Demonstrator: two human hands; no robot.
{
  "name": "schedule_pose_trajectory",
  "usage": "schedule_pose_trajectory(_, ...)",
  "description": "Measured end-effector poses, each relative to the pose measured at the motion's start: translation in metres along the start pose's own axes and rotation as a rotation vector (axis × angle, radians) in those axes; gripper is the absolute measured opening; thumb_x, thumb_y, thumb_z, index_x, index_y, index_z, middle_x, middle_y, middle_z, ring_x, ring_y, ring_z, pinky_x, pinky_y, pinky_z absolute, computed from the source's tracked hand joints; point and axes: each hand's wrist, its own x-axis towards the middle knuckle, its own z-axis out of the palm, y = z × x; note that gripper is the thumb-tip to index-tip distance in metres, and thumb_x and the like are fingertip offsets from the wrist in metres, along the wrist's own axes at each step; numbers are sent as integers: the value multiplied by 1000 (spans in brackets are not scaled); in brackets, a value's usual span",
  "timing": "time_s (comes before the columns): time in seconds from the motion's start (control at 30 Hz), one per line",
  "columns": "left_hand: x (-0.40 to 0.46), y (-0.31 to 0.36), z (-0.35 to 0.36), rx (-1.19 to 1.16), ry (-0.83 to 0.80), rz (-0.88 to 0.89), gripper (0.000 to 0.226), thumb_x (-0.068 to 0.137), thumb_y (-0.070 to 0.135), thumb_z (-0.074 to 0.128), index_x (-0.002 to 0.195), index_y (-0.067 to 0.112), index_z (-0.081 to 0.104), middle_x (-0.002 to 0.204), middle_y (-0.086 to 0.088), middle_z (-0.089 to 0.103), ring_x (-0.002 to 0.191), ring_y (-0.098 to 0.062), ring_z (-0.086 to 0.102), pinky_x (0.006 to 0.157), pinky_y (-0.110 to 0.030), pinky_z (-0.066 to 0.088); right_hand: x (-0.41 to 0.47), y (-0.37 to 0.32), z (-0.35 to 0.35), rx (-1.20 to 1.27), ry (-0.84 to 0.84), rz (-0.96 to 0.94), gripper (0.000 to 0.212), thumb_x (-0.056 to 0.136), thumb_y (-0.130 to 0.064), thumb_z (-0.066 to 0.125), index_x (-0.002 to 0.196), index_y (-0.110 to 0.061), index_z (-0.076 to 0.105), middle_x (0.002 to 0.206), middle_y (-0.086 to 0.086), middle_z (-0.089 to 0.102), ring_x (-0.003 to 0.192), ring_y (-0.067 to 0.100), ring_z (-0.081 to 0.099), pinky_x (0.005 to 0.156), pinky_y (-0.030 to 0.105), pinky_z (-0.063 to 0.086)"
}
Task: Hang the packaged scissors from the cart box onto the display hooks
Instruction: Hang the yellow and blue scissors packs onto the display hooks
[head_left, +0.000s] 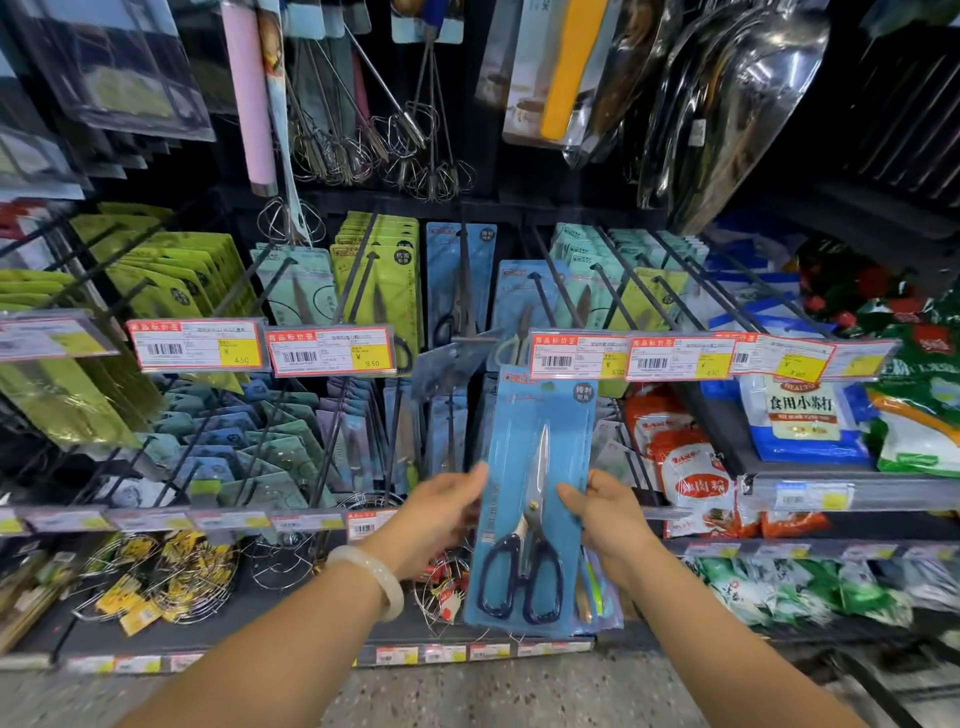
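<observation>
left hand (441, 512) and right hand (605, 512) grip blue scissors pack (535, 499) | price tags (332, 353) read ¥4.50, ¥9.50

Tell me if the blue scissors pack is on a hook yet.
Not yet: the blue scissors pack is upright between the left hand and right hand.
</observation>
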Motion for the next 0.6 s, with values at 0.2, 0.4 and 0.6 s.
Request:
schedule_pose_trajectory(0.2, -6, -17, 0, -239, -131, -42, 28, 90, 9, 59, 118, 4, 61, 113, -17, 68, 102, -31, 65, 93, -46, 51, -6, -10, 19, 154, -94, 40, 13, 91, -20, 58, 102, -11, 60, 106, 9, 68, 95, 25, 65, 87, 42, 53)
schedule_pose_trajectory(0.4, -7, -20, -25, -385, -20, -39, 16, 95, 9, 51, 106, 7, 62, 95, -13, 71, 82, -26, 67, 70, -40, 55, -34, 18, 23, 74, -378, 314, 18, 91, -21, 56, 101, -6, 60, 99, 9, 71, 91, 23, 66, 88, 40, 54)
schedule_pose_trajectory(0.6, -12, -18, -43, -437, 54, -25, 18, 95, 6, 51, 111, 4, 59, 96, -16, 67, 80, -27, 63, 78, -42, 53, -62, 44, 48, 303, -288, 431, 14, 87, -13, 61, 95, -2, 58, 80, 14, 70, 70, 24, 71, 59, 31, 57)
